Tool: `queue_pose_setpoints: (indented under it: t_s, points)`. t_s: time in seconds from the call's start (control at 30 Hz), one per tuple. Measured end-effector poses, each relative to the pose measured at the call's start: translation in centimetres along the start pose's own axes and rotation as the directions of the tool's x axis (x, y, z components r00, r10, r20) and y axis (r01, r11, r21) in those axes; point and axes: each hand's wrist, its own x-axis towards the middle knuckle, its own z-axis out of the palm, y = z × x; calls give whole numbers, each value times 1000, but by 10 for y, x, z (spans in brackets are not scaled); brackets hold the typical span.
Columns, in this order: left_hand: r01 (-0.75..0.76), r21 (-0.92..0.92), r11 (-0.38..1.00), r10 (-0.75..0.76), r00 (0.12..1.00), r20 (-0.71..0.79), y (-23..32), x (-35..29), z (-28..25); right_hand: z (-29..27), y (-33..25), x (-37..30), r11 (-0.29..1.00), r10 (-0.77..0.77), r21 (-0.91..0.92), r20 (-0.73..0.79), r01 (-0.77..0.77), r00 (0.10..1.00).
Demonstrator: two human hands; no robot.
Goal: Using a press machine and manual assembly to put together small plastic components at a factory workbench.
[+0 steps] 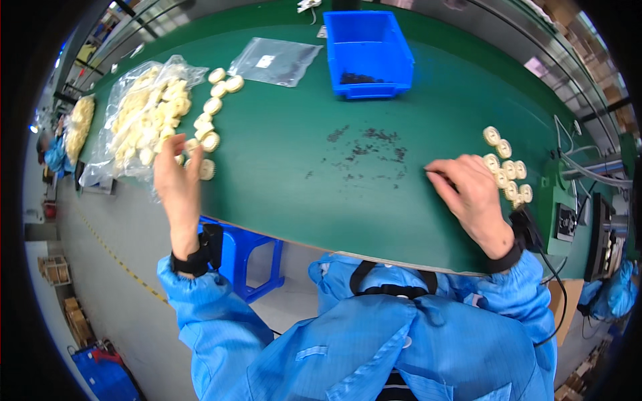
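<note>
My left hand (178, 187) reaches in among cream gear-like plastic wheels (211, 142) at the left of the table. Its thumb and fingers are apart, with cream wheels close to them; whether they touch one is unclear. Beside it, a clear plastic bag (144, 113) holds many more cream wheels. My right hand (471, 194) hovers low over the right side, fingers curled and thumb and forefinger drawn together. Anything pinched there is too small to make out. Many tiny black parts (378, 147) lie scattered between my hands. Near my right hand sits a group of cream wheels (503, 160).
At the back stands a blue bin (371, 90) with black parts inside. A flat clear bag (275, 61) lies to its left. A green device (558, 200) with cables stands at the right end. Below the table's front edge is a blue stool (251, 257).
</note>
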Motion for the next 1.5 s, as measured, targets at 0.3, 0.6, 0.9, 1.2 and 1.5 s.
queue_pose_setpoints:
  t_s: [0.3, 0.6, 0.9, 1.2, 1.5]
  points:
    - [346, -724, 596, 32, 891, 452, 106, -46, -13, 10, 19, 20, 985, -114, -121, 55, 120, 992]
    - [648, -719, 251, 307, 651, 694, 171, -91, 10, 8, 12, 35, 911, -195, -310, 254, 271, 947]
    - [634, -765, 109, 360, 692, 625, 193, -97, 19, -16, -27, -8, 905, 150, 377, 151, -197, 977]
    - [714, -692, 104, 321, 634, 703, 197, -99, 20, -18, -32, -13, 846, 191, 468, 183, -256, 964]
    - [736, -675, 52, 348, 620, 703, 193, -102, 21, -25, -27, -12, 733, 226, 571, 306, -369, 925]
